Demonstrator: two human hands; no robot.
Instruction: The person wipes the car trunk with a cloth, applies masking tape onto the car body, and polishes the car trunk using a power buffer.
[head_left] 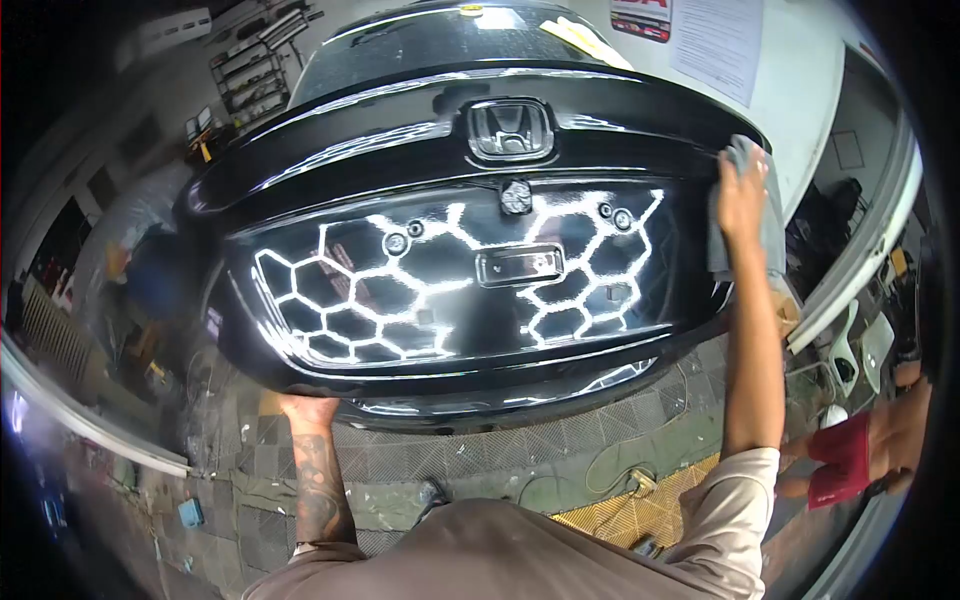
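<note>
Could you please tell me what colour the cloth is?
The cloth is grey, best seen in the head view.

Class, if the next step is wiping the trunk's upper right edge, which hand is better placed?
Right, I'd judge. The right hand is up at that edge of the trunk, with the grey cloth. The left hand is low at the opposite side, no cloth visible.

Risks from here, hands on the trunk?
Grit caught under the gray cloth could scratch the glossy black trunk lid.
The cloth, under the right hand at the lid's side edge, might snag there.
The bare left hand, at the car's lower edge, may leave smudges.
</note>
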